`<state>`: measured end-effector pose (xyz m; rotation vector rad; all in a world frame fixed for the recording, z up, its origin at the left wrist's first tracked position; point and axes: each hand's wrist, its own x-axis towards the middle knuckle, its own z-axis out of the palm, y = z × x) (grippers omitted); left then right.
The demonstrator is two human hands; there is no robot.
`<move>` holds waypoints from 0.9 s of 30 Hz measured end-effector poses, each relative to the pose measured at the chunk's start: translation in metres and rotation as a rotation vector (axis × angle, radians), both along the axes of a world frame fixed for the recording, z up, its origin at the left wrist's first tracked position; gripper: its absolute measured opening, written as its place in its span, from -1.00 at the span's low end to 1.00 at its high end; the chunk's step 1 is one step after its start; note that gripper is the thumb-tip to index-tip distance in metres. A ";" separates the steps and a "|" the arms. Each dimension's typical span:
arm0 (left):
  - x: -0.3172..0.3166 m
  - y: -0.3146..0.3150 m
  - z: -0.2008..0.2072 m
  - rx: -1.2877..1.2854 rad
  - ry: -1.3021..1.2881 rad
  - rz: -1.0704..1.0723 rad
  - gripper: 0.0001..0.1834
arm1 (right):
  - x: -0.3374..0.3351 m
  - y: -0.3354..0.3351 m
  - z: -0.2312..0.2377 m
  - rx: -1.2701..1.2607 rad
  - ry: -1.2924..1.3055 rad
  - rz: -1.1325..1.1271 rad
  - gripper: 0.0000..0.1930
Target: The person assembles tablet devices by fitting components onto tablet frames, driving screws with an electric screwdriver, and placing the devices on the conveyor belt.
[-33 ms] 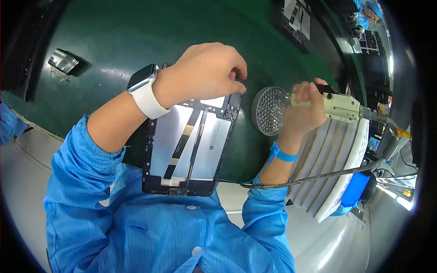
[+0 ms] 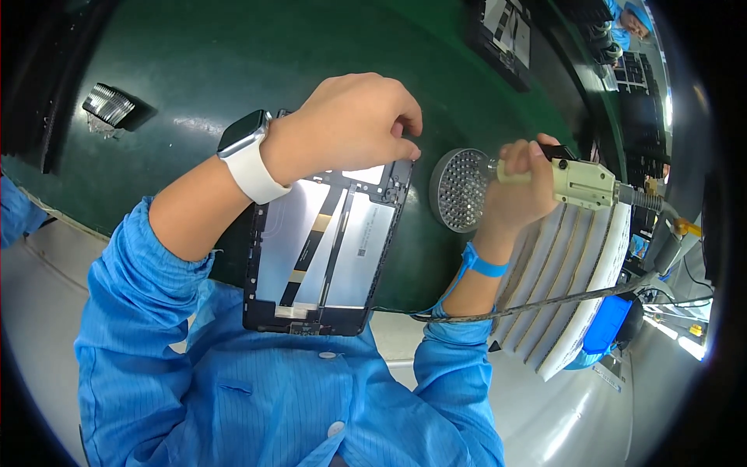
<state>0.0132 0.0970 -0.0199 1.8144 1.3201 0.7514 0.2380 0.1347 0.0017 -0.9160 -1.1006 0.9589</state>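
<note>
An opened tablet (image 2: 366, 237) lies on the green bench top in front of me, its silver inside, dark frame and flat ribbon cables showing. My left hand (image 2: 350, 117) is over the tablet's upper end, fingers curled and thumb bent at the far right corner; whatever they hold, if anything, is hidden. On the right, my right hand (image 2: 520, 191) is closed round a cream electric screwdriver (image 2: 587, 184), which lies nearly level. Its bit end points left, by a round metal dish full of holes (image 2: 459, 193). A blue strap circles my right wrist.
White foam dividers (image 2: 572, 288) stand at the right, a cord (image 2: 537, 305) crossing before them. A blue bin (image 2: 607, 323) is beyond. Another opened tablet (image 2: 507, 35) lies far right. A ridged clear object (image 2: 109, 105) sits far left. A co-worker is at top right.
</note>
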 end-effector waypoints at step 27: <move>0.001 -0.004 -0.010 0.186 0.012 -0.006 -0.82 | -0.071 -0.062 0.010 0.085 0.092 0.363 -0.67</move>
